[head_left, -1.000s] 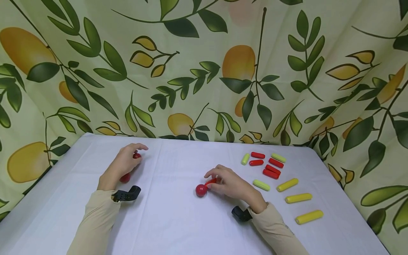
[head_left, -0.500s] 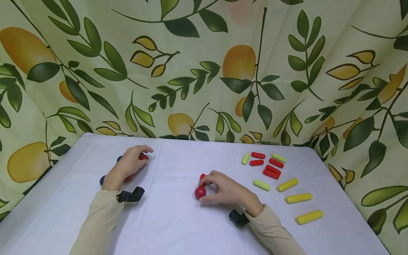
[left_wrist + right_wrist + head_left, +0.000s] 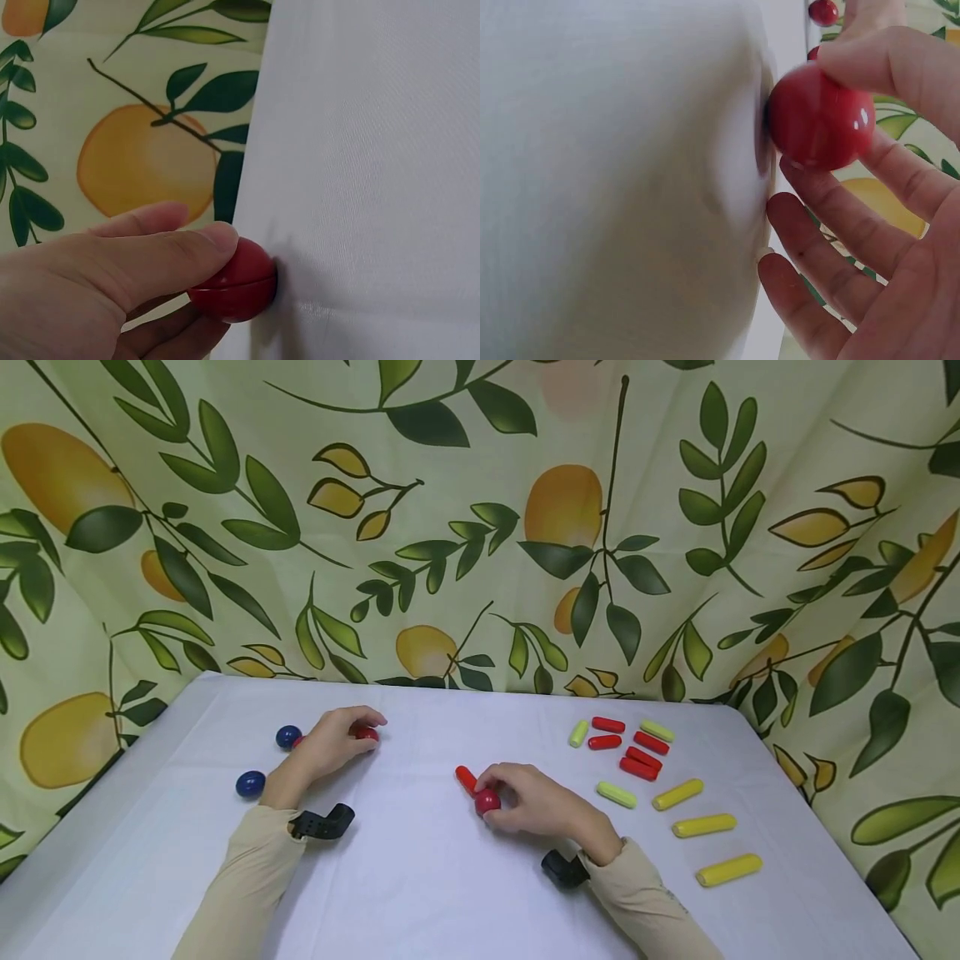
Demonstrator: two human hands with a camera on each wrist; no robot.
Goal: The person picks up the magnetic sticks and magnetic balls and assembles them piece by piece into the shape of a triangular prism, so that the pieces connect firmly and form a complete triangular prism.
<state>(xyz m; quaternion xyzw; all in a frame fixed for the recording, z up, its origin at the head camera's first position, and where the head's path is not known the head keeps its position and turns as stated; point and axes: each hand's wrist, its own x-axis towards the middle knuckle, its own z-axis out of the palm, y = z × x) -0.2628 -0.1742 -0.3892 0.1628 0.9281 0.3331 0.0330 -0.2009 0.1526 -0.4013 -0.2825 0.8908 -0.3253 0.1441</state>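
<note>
At the left of the table, the left hand point(image 3: 327, 747) holds a red ball point(image 3: 367, 734) between thumb and fingers; the left wrist view shows this ball point(image 3: 238, 283) with a seam around it. Near the middle, the right hand point(image 3: 542, 800) pinches another red ball point(image 3: 487, 802), whose glossy side point(image 3: 821, 116) fills part of the right wrist view. A red stick point(image 3: 466, 778) lies just behind and left of that ball; whether they touch I cannot tell. Part of a further red thing point(image 3: 297, 742) shows behind the left hand.
Two blue balls point(image 3: 288, 737) point(image 3: 251, 784) lie left of the left hand. At the right are several red sticks point(image 3: 608, 725), pale green sticks point(image 3: 617, 794) and three yellow sticks point(image 3: 689, 826). A patterned curtain point(image 3: 450, 527) hangs behind the white table point(image 3: 405, 877).
The left hand has moved right with its red ball, uncovering the blue balls. The right hand has let go of the red stick, which now points back-left, and has taken hold of the ball beside it.
</note>
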